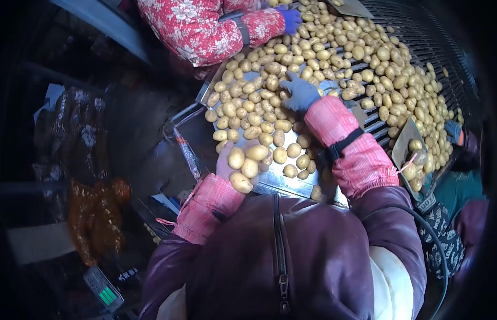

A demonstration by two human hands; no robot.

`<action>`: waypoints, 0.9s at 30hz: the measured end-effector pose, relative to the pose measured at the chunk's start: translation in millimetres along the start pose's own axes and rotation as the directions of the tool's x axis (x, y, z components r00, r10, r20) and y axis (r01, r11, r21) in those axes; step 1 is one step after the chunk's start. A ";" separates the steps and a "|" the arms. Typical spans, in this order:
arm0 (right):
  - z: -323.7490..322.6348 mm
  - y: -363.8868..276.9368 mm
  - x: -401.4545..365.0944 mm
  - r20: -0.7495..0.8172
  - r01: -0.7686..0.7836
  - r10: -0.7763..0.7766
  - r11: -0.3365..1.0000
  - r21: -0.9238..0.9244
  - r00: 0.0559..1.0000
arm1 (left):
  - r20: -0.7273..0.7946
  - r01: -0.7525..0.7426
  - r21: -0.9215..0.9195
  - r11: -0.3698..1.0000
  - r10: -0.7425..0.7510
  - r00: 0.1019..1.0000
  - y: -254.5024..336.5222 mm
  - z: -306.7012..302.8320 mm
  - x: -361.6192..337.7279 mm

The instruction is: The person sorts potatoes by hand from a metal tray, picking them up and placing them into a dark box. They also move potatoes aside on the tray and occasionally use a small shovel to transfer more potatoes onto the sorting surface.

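Several pale yellow potatoes [249, 168] rest in my left hand [225, 164], at the near left edge of the metal tray [288, 185]. A pink sleeve covers that wrist, and the potatoes hide most of its fingers. My right hand [302, 93], in a grey-blue glove, reaches over the spread of potatoes [252, 106] on the tray. Its fingers are stretched apart and hold nothing, with the fingertips near or touching potatoes. Between my forearms a few loose potatoes [294, 150] lie on bare metal.
A dense heap of potatoes [398, 80] covers the slatted rack [459, 69] at right. A co-worker's purple-gloved hand [289, 20] is at the far edge, another person's gloved hand [453, 132] at right. Brown sacks [96, 213] and a device with green bars [104, 289] are at left.
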State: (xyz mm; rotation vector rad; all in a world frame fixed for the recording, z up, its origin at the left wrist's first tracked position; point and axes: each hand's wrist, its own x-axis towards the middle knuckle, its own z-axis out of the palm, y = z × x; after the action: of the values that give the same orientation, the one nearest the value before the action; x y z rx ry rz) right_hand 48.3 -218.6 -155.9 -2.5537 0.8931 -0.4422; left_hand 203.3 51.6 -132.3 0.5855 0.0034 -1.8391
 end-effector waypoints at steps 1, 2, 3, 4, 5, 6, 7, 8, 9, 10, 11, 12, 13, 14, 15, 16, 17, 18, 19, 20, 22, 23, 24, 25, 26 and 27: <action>-12.2 -10.8 7.2 0.131 -0.054 0.061 0.997 -0.058 0.989 | -0.120 -0.066 -0.003 0.998 0.066 0.991 -4.2 10.3 3.6; -18.2 -17.7 11.0 0.253 -0.100 0.129 0.987 -0.125 0.959 | -0.236 -0.130 0.004 0.992 0.127 0.963 -7.1 15.9 4.7; -17.5 -17.1 11.8 0.248 -0.097 0.118 0.991 -0.097 0.961 | -0.232 -0.143 0.039 0.989 0.148 0.961 -7.8 13.4 4.3; -18.5 -13.3 11.6 0.239 -0.099 0.113 0.993 -0.071 0.964 | -0.224 -0.151 0.076 0.986 0.164 0.961 -7.5 9.1 5.7; -20.7 -8.3 10.6 0.226 -0.101 0.109 0.994 -0.048 0.968 | -0.210 -0.159 0.115 0.981 0.180 0.961 -6.9 7.7 6.6; -8.2 8.5 11.3 0.212 -0.085 0.094 0.995 -0.053 0.973 | -0.209 -0.162 0.107 0.981 0.181 0.961 -7.1 10.0 7.1; -5.6 11.6 7.6 0.165 -0.059 0.062 0.998 -0.023 0.984 | -0.206 -0.169 0.100 0.981 0.186 0.961 -7.3 12.0 6.8; -2.1 14.5 0.4 0.101 -0.076 0.070 0.995 0.062 0.992 | -0.205 -0.175 0.093 0.980 0.191 0.960 -6.3 12.8 5.9; -1.2 8.2 -10.1 0.039 -0.088 0.083 0.985 0.151 0.996 | -0.219 -0.184 0.103 0.978 0.202 0.955 -4.0 15.2 5.0; -6.8 -0.4 -19.2 0.190 -0.209 0.137 0.873 0.440 0.972 | -0.234 -0.190 0.111 0.976 0.211 0.949 -2.4 18.9 3.7; -11.3 -9.3 -31.2 0.352 -0.349 0.136 0.665 0.661 0.926 | -0.252 -0.193 0.115 0.974 0.217 0.943 -2.8 20.9 3.5; -1.8 -19.3 -45.5 0.297 -0.269 0.021 0.491 0.829 0.955 | -0.217 -0.253 0.015 0.967 0.250 0.944 -2.5 19.1 5.5; 4.8 -36.8 -59.0 0.243 -0.217 -0.021 0.381 0.899 0.970 | -0.251 -0.257 -0.005 0.967 0.247 0.936 -1.8 12.5 6.4; 11.4 -54.4 -72.5 0.188 -0.166 -0.064 0.262 0.951 0.980 | -0.284 -0.260 -0.027 0.965 0.242 0.928 -1.0 3.8 7.8; 8.9 -77.4 -84.0 0.162 -0.144 -0.051 0.244 0.959 0.986 | -0.284 -0.247 -0.046 0.968 0.224 0.932 -0.5 8.8 4.9; 2.6 -92.9 -93.5 0.389 -0.375 -0.020 0.222 0.900 0.921 | -0.283 -0.234 -0.065 0.970 0.207 0.937 -0.1 13.8 2.0; -13.8 -116.5 -98.6 0.512 -0.498 0.016 0.255 0.829 0.859 | -0.277 -0.256 -0.053 0.965 0.232 0.932 -0.1 3.7 3.8; -8.4 -123.5 -98.9 0.458 -0.447 0.025 0.272 0.852 0.889 | -0.275 -0.279 -0.041 0.959 0.257 0.926 4.3 6.4 4.0; -1.4 -130.3 -100.1 0.400 -0.390 0.028 0.294 0.872 0.916 | -0.318 -0.264 -0.036 0.964 0.239 0.917 4.1 9.1 -2.7; 5.7 -137.0 -101.4 0.376 -0.367 0.023 0.274 0.889 0.926 | -0.360 -0.248 -0.033 0.968 0.220 0.907 4.1 13.7 -9.8; 18.4 -150.9 -104.7 0.336 -0.330 0.011 0.229 0.916 0.942 | -0.352 -0.237 -0.018 0.971 0.216 0.911 4.6 20.5 -28.2; 21.2 -157.6 -106.0 0.381 -0.364 -0.002 0.292 0.884 0.925 | -0.352 -0.235 -0.012 0.972 0.216 0.911 4.9 17.0 -37.7; 23.9 -163.5 -107.7 0.426 -0.395 -0.013 0.352 0.848 0.904 | -0.361 -0.277 -0.020 0.961 0.251 0.898 -0.7 -11.8 -44.7; 30.0 -175.4 -107.4 0.425 -0.384 -0.026 0.383 0.841 0.905 | -0.348 -0.244 -0.039 0.969 0.216 0.912 0.6 -28.1 -50.9; 35.9 -187.4 -107.4 0.423 -0.371 -0.040 0.412 0.832 0.905 | -0.336 -0.217 -0.056 0.975 0.186 0.923 2.5 -40.9 -60.5; 41.7 -199.5 -107.6 0.422 -0.358 -0.053 0.441 0.823 0.905 | -0.326 -0.196 -0.073 0.978 0.163 0.931 5.3 -51.3 -74.0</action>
State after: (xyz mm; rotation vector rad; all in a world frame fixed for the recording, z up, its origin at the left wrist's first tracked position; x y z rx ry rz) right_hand 89.1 4.9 -117.0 -1.4428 0.5009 -0.2175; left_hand 244.8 130.4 -146.7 0.7780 0.2538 -1.5405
